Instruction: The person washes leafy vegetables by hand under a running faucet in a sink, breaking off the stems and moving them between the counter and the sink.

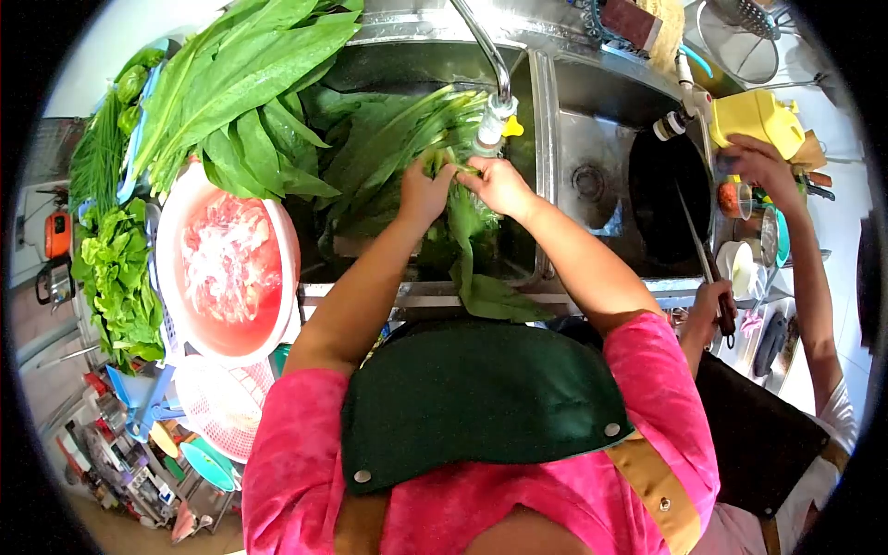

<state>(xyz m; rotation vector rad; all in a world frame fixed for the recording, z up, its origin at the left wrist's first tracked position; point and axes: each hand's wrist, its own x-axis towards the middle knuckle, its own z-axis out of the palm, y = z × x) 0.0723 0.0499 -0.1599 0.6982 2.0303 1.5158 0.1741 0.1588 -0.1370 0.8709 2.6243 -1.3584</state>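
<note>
Evidently, both hands are together below the faucet (498,111), over the left sink bowl (539,222). The left hand (425,192) and the right hand (502,188) are closed on the pale stem ends of the leafy greens (442,159); the fingertips nearly meet, and exact finger contact cannot be told. One long leaf (490,296) droops from beneath the hands over the front edge of the sink. Further broad leaves (370,162) lie in the bowl to the left, beneath a larger leaf pile (250,92) overhanging the pink basin (289,254).

Handling assessment: the greens should prove light and limp, slippery where wet, with blades liable to tear or crease. The stems look the firmer part; hold is best taken there, gathered near the base, with the blades hanging free.

At right, a co-worker's hand (708,310) grips a knife (696,236).
</note>
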